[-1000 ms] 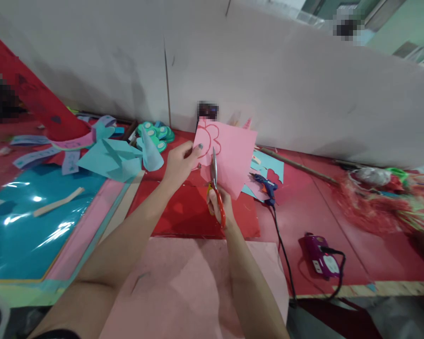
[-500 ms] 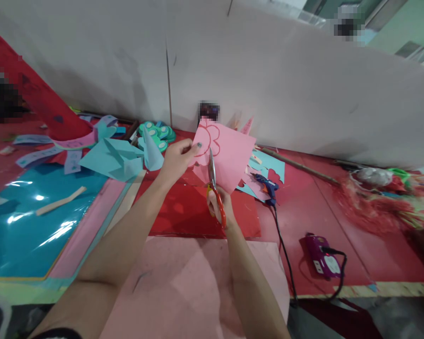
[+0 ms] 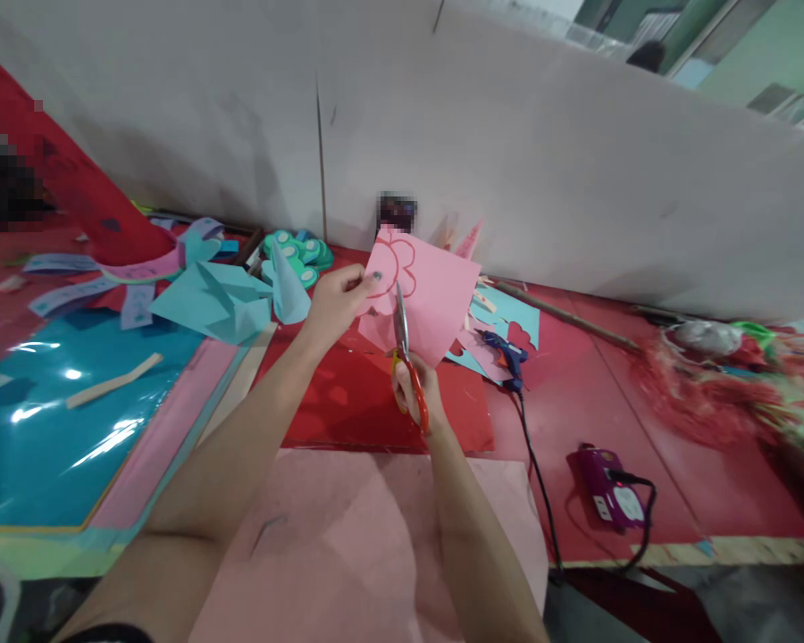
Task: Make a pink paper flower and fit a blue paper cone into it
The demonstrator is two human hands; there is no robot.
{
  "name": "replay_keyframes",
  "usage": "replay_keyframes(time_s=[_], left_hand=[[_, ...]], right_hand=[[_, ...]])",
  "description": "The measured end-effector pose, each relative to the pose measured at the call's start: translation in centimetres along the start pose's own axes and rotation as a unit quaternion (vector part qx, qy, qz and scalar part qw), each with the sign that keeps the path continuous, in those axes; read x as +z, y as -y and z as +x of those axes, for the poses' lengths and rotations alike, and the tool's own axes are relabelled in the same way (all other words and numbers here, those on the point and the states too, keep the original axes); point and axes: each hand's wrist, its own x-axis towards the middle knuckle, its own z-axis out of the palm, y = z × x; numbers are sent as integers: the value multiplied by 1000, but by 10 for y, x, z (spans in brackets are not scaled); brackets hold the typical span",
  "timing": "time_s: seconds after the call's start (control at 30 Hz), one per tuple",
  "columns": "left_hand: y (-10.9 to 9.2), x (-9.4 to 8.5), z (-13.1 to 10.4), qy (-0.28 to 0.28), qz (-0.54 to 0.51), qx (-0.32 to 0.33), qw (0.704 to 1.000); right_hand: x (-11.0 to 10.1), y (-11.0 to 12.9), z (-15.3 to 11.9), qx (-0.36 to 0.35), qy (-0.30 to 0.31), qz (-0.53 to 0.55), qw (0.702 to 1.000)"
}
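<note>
Pink sheet [image 3: 442, 295]: flat, raised at a tilt, straight-edged toward one o'clock.
Red petal outline [image 3: 414, 254]: curves in rounded lobes over the sheet's ten o'clock side.
Scissors [image 3: 403, 332]: red-and-yellow handles toward six o'clock, silver blades toward twelve, tips near the outline.

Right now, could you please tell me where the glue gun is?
In the head view, the glue gun lies right of centre, just right of the pink sheet in the left hand, by the light-blue paper.

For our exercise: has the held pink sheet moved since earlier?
Yes: against the glue gun, the held pink sheet has its right edge slightly further left.
</note>
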Motion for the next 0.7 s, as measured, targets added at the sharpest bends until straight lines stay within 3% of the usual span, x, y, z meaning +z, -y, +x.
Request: replay_keyframes(time_s=[0.7], left_hand=[[3, 0, 1, 12, -5, -15, 1000]], right_hand=[[-2, -2, 3, 12, 9, -14, 1000]])
